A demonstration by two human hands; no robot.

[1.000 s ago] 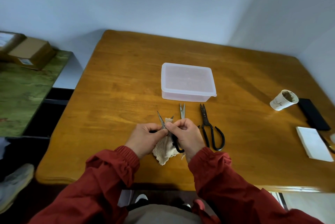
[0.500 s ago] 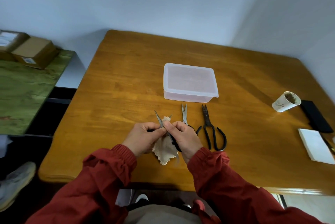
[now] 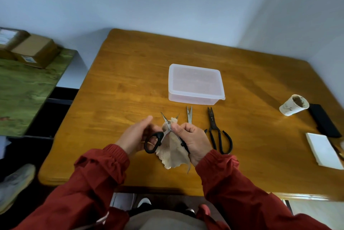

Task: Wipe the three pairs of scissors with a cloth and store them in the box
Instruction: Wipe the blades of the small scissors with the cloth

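Low in the middle of the frame, the left hand (image 3: 137,136) curls its fingers behind one loop of the black-handled steel scissors (image 3: 153,142), thumb raised. It seems to hold that loop, though the grip itself is partly hidden. The right hand (image 3: 193,140) pinches the crumpled beige cloth (image 3: 173,152) against the open blades, fingers bent tight round the fabric.

This looks like the wiping of the first pair, with most of the task left. Just right of the hands, the small silver scissors (image 3: 189,115) and the black iron scissors (image 3: 216,133) lie side by side on the brown wooden table (image 3: 121,90), apart from each other and not yet picked up. Above them at frame centre, the translucent plastic box (image 3: 195,82) sits with its lid on. Nothing dark shows through it, so probably no pair is stored yet.
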